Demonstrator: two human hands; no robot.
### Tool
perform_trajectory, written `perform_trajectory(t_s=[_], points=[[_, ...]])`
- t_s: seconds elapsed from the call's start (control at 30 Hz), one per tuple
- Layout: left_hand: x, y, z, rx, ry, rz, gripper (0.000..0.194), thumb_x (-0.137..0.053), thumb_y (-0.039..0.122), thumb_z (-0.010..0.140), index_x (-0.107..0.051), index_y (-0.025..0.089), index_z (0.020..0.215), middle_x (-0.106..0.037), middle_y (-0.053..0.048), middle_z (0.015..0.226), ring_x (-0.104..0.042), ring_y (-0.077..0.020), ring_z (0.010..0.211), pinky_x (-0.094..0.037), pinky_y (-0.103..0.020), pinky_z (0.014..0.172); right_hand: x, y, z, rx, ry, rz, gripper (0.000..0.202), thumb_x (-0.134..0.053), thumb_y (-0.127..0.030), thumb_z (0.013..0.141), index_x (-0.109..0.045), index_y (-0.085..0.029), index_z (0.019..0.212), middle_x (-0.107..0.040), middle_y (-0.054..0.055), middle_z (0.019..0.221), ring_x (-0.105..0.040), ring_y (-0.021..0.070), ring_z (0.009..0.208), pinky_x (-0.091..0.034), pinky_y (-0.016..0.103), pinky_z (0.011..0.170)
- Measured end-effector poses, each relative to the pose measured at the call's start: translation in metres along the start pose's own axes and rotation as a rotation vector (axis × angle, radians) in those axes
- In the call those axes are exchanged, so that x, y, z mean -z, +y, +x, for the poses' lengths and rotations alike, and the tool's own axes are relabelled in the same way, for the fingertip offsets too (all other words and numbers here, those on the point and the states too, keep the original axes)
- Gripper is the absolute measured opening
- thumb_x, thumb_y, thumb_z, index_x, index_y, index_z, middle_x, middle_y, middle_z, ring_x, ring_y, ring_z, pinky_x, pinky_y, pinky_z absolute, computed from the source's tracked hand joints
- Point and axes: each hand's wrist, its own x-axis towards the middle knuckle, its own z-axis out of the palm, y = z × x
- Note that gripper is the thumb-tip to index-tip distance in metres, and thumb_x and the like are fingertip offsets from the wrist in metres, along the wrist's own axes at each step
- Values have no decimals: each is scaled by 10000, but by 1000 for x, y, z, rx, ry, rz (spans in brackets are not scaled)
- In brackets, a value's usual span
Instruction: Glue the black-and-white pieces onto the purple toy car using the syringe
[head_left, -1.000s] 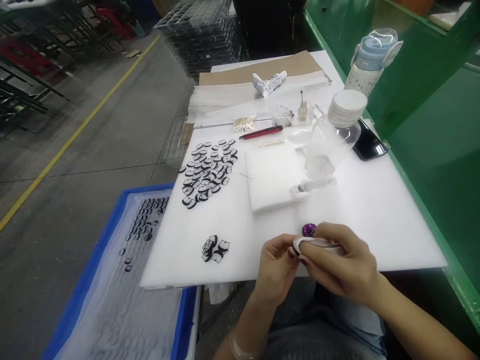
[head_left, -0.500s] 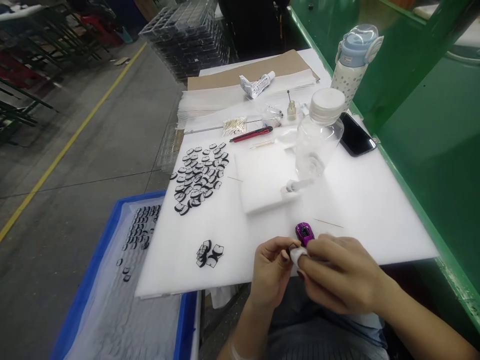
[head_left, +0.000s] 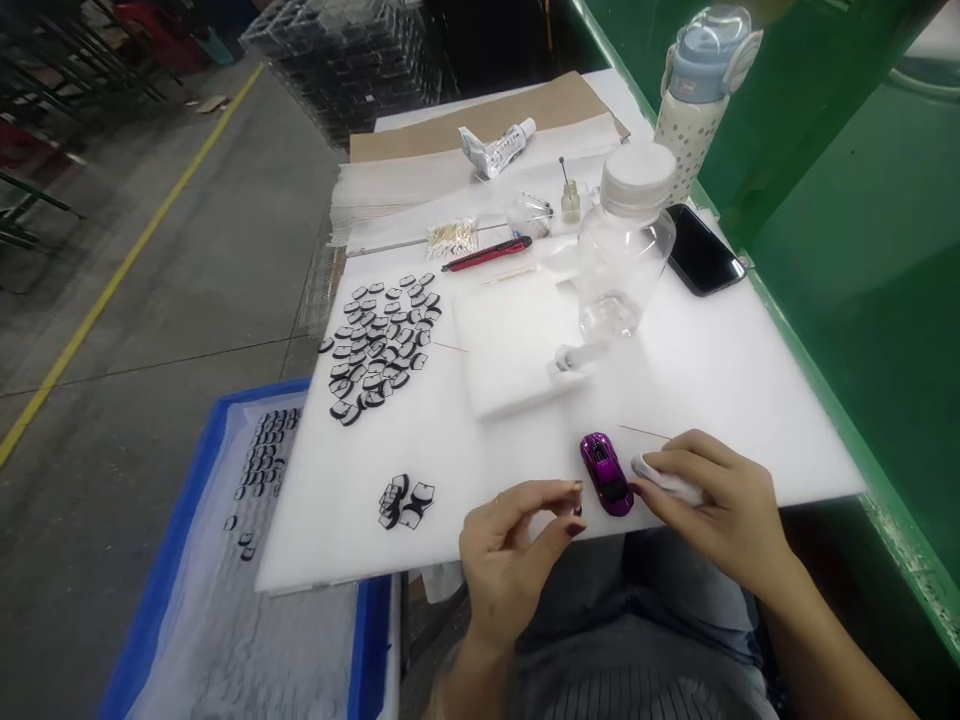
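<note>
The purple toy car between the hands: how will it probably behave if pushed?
The purple toy car looks stiff, and its glossy surface may feel slippery. Sitting low on the white tabletop, it seems unlikely to tip. It might roll, but wheels are unclear.

The purple toy car (head_left: pixel 606 475) between the left fingers (head_left: pixel 536 496) and right fingers (head_left: pixel 694 470) has a glossy, metallic-looking finish. The white wad (head_left: pixel 679 487) gripped in the right fingers looks like soft, matt cloth. Beyond the fingertips, the white pad (head_left: pixel 517 350) looks like matt foam, the jar (head_left: pixel 622 255) like clear, shiny plastic, and the phone (head_left: pixel 703 250) like glossy black glass. Farthest from the fingers, the brown cardboard (head_left: pixel 420 140) is dull and smooth, the tube (head_left: pixel 499 152) crumpled.
</note>
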Motion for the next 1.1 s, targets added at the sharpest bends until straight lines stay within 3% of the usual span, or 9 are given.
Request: perform_trajectory(t_s=[0.13,0.27,0.43,0.57,0.77,0.93,1.0,1.1], points=[[-11,-1,0,-386,-5,549,274,-763,44,781,-713,160,1024,-710,-42,868,-661,-146,792,-576,-259,717,-5,2,-8,-130,-16,20,68,-636,-155,903,-683,-183,943,-633,16,827,-613,93,649,-470,200,523],[-24,-8,2,-510,-52,711,266,-748,62,801,-679,137,1047,-684,-46,851,-637,-151,753,-559,-271,673,-6,2,-6,-142,-52,59,71,-629,-163,903,-686,-177,943,-637,17,829,-627,98,679,-501,201,576],[-25,-13,-1,-491,-85,786,295,-747,141,828,-668,196,1108,-656,-29,857,-616,-146,704,-535,-266,635,-6,2,-8,-159,-93,76,85,-635,-178,898,-694,-166,958,-642,29,855,-634,107,683,-510,214,583],[-21,-10,-1,-413,-89,743,327,-746,188,844,-665,232,1157,-645,-25,912,-641,-148,769,-559,-264,698,-5,2,-9,-194,-151,77,95,-633,-184,898,-707,-182,958,-643,27,864,-623,104,663,-494,215,563],[-20,-6,3,-321,-84,691,327,-664,68,863,-674,221,1151,-620,-22,976,-635,-141,857,-556,-243,760,-5,-1,-9,-216,-176,80,77,-629,-191,903,-697,-185,939,-634,18,866,-614,97,652,-479,211,575],[-16,-4,6,-280,-117,724,292,-655,103,878,-661,213,1148,-608,-52,1070,-618,-177,967,-553,-298,831,-5,-1,-5,-209,-238,-19,109,-606,-216,913,-666,-170,833,-599,15,775,-544,95,575,-426,214,514],[-11,0,10,-224,-221,727,348,-674,172,883,-625,237,1222,-593,-72,1200,-598,-213,1070,-554,-338,877,-4,2,-6,-139,-235,-16,97,-598,-201,922,-652,-168,849,-595,16,764,-550,98,597,-427,207,518],[-3,4,18,-183,-484,734,551,-701,264,876,-499,268,1388,-477,-95,1450,-466,-283,1305,-490,-450,1049,-4,8,-11,113,-104,-28,65,-608,-145,918,-643,-156,971,-610,31,804,-574,106,662,-453,211,560]])
